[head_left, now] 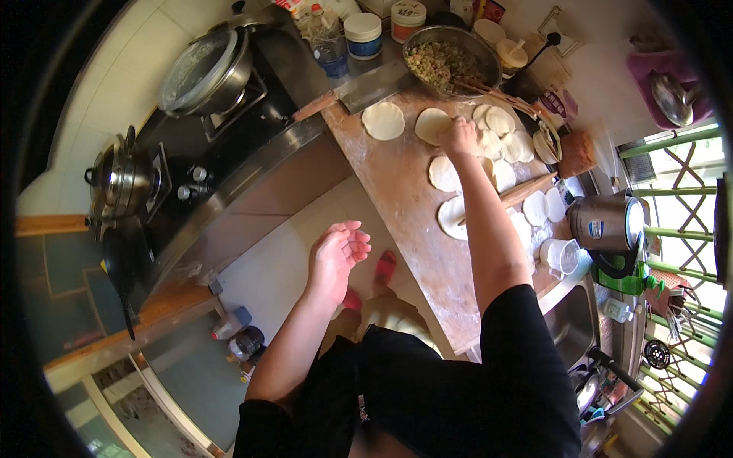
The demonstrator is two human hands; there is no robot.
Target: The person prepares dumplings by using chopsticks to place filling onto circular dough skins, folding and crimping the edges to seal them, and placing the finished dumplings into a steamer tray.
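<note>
My right hand [460,139] reaches across the wooden board [405,206], its fingers bent together at the edge of a round dough wrapper [431,124]. Beside it, to the right, several wrappers [500,120] overlap in a loose pile. Another wrapper [382,121] lies alone at the board's far left. More wrappers lie nearer me, partly hidden by my forearm. A wooden rolling pin [529,189] passes beneath that forearm. My left hand [338,256] hangs in the air left of the board, empty, with loosely curled fingers apart.
A metal bowl of chopped filling [452,62] with chopsticks stands at the board's far end. At right are a clear measuring cup [560,256], a kettle [607,223] and a sink [573,320]. A stove with a lidded pot [210,72] is at left.
</note>
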